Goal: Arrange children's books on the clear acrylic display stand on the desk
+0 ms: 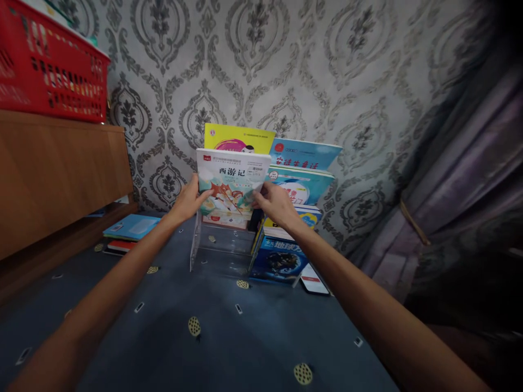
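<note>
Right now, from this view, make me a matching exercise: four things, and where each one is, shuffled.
Things:
1. White book
2. Red basket
3. Phone
4. Yellow book

Places:
A. On top of the wooden cabinet
B. Standing behind the white book
C. Between the left hand and the right hand
D. Lying just right of the clear rack

Pairs: 1-C, 2-A, 3-D, 4-B.
</note>
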`<state>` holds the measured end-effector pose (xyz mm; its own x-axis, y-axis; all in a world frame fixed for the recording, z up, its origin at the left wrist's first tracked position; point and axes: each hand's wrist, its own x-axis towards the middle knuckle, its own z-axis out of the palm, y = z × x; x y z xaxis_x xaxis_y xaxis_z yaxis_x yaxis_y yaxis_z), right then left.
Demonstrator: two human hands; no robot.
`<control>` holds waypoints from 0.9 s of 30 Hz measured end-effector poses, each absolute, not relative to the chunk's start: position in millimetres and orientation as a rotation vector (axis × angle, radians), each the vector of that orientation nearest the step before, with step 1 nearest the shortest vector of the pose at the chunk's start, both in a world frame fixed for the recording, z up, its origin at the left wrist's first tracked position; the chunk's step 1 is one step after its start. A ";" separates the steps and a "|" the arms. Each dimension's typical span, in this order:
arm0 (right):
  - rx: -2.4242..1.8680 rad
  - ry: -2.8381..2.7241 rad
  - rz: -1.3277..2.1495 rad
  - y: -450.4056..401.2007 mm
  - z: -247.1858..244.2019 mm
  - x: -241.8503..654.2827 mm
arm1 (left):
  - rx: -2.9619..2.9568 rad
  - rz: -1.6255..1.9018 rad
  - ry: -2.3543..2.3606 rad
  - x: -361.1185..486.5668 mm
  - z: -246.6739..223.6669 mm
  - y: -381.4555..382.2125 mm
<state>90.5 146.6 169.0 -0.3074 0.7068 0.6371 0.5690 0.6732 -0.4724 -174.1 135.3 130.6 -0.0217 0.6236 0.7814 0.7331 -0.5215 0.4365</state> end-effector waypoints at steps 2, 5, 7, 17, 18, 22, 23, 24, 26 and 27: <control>-0.982 -1.966 0.139 143.7 172.6 88.1 | -2.125 -1.448 -1.519 -176.5 132.5 134.9; -0.961 -1.907 0.112 139.0 177.1 84.6 | -2.144 -1.276 -1.604 -179.2 135.8 134.6; -0.956 -1.885 0.106 136.3 179.4 82.7 | -2.144 -1.192 -1.673 -180.0 137.5 134.1; -0.990 -1.939 -0.303 132.8 188.9 84.3 | -1.999 -0.983 -1.789 -170.4 144.4 125.7; -1.008 -1.957 -0.341 132.7 188.8 85.3 | -1.969 -0.937 -1.823 -167.5 145.8 123.9; -1.054 -1.974 -0.458 130.8 184.7 89.1 | -1.892 -0.804 -1.939 -157.4 150.1 116.9; -1.060 -1.970 -0.477 130.0 183.3 89.8 | -1.887 -0.791 -1.947 -155.9 150.6 115.5; -1.068 -1.968 -0.493 128.9 182.0 90.5 | -1.885 -0.785 -1.949 -154.9 150.9 114.4; -1.086 -1.972 -0.511 126.4 180.0 91.3 | -1.881 -0.782 -1.952 -153.8 150.7 113.1; -1.097 -1.978 -0.512 125.0 179.1 91.6 | -1.879 -0.786 -1.951 -153.5 150.3 112.8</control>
